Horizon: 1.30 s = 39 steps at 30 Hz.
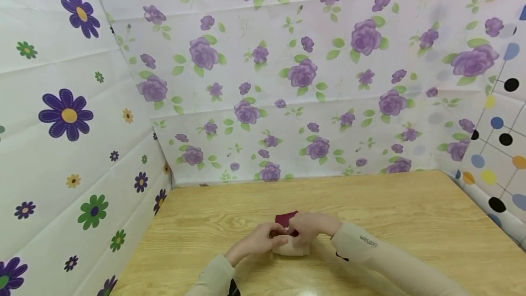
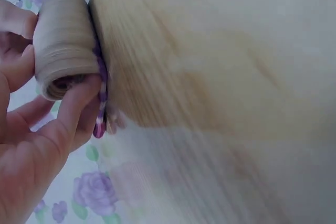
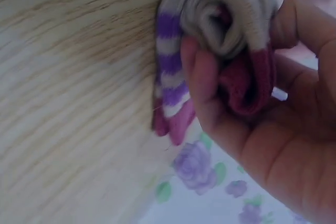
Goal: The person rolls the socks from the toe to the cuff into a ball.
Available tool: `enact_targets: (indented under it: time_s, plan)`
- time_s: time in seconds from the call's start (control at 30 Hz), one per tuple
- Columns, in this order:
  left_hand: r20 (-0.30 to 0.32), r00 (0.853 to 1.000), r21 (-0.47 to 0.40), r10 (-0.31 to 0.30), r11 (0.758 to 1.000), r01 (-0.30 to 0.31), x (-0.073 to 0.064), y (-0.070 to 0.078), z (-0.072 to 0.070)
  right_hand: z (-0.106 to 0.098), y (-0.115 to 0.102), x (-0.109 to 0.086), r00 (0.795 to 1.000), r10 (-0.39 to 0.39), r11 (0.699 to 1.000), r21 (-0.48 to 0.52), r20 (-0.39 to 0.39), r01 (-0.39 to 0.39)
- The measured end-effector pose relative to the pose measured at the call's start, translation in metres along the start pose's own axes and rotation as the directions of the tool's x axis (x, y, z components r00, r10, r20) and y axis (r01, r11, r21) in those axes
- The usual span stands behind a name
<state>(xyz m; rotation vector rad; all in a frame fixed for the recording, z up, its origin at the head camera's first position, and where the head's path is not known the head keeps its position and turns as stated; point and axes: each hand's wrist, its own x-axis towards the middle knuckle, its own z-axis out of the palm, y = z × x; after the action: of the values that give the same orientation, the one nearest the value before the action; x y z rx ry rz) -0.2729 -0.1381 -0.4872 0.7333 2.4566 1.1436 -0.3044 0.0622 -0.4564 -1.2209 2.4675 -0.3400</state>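
Note:
A rolled pair of knit socks (image 1: 290,246) lies on the wooden table. It is beige, with purple and white stripes and a dark red end showing in the right wrist view. My left hand (image 1: 260,238) holds the left end of the roll, its fingertips at the open coil (image 2: 60,85) in the left wrist view. From the other side my right hand (image 1: 308,225) grips the roll and a dark red part (image 3: 244,85) folded against it. Some fingertips of the right hand are hidden by the fabric. A flat dark red end (image 1: 285,218) sticks out beyond the hands.
The wooden table (image 1: 205,214) extends around the hands on all sides. A flowered curtain (image 1: 287,104) hangs along its back edge. Another flowered sheet (image 1: 74,150) stands at the left, and a dotted one (image 1: 493,150) at the right.

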Motion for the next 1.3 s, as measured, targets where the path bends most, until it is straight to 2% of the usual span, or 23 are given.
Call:
enact_targets:
  time_s: [0.13,0.27,0.37,0.47,0.53,0.67,0.77,0.87,0.93,1.03,1.13,1.23,1.3]
  plan:
    - [-0.03,1.0,0.006,0.001,1.0,-0.001,-0.002,0.002,0.003,0.001,0.007,0.005,0.996,0.052,0.993,0.104,0.074,-0.059]
    - [-0.097,0.993,0.114,0.065,0.992,-0.054,-0.003,0.006,0.006,0.0,0.01,0.01,0.989,0.104,0.98,0.157,0.104,-0.12]
    - [-0.136,0.982,0.229,0.129,0.969,-0.096,-0.002,0.011,0.007,-0.003,0.008,0.014,0.98,0.16,0.97,0.168,0.117,-0.178]
    - [-0.131,0.976,0.303,0.172,0.945,-0.126,-0.003,0.014,0.006,-0.005,0.005,0.017,0.971,0.197,0.961,0.167,0.135,-0.219]
    - [-0.103,0.978,0.351,0.182,0.927,-0.135,-0.004,0.015,0.005,-0.006,0.004,0.018,0.965,0.217,0.955,0.171,0.148,-0.241]
    - [-0.053,0.987,0.396,0.153,0.91,-0.12,-0.006,0.012,0.005,-0.009,0.006,0.019,0.957,0.236,0.94,0.212,0.167,-0.269]
    - [-0.055,0.99,0.394,0.133,0.914,-0.101,-0.005,0.009,0.005,-0.008,0.01,0.017,0.958,0.266,0.937,0.204,0.108,-0.283]
    - [-0.069,0.991,0.35,0.111,0.933,-0.08,-0.003,0.007,0.007,-0.005,0.014,0.012,0.96,0.277,0.948,0.168,-0.029,-0.269]
    - [-0.073,0.993,0.321,0.095,0.945,-0.066,-0.001,0.006,0.007,-0.002,0.014,0.007,0.954,0.268,0.955,0.166,-0.133,-0.245]
    - [-0.072,0.994,0.286,0.087,0.956,-0.063,0.0,0.005,0.006,0.003,0.011,-0.001,0.935,0.226,0.973,0.103,-0.274,-0.205]
    - [-0.07,0.994,0.272,0.079,0.961,-0.057,0.003,0.004,0.004,0.01,0.005,-0.009,0.905,0.171,0.982,-0.001,-0.39,-0.186]
    - [-0.066,0.996,0.258,0.058,0.965,-0.039,0.006,0.002,0.0,0.016,-0.004,-0.016,0.89,0.074,0.981,-0.129,-0.45,-0.147]
    - [-0.065,0.996,0.249,0.054,0.968,-0.037,0.008,0.001,-0.003,0.02,-0.009,-0.019,0.896,0.027,0.976,-0.183,-0.444,-0.12]
